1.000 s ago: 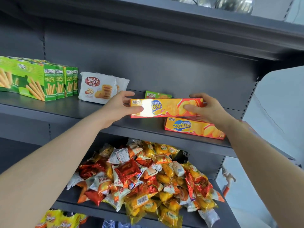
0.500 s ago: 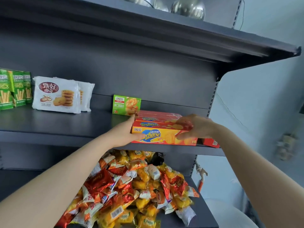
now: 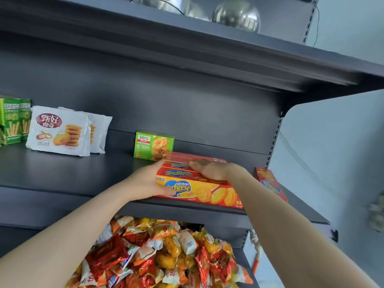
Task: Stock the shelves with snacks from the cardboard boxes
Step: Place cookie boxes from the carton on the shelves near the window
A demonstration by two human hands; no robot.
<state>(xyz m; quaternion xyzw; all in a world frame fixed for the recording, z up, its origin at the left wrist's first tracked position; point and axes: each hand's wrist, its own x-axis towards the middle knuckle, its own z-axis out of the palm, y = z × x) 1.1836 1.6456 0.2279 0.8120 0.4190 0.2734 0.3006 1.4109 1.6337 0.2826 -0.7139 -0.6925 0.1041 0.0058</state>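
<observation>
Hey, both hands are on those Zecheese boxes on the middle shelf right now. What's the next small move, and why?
Probably let go and draw both hands back. The Zecheese boxes already stand in a row on the shelf, the front one resting near its lip. The left hand grips only its left end, and the right hand lies flat on top.

2 arms in shot, both bare along their whole visible length, slim forearms narrowing at the wrists into the left hand (image 3: 145, 183) and right hand (image 3: 209, 170)
</observation>
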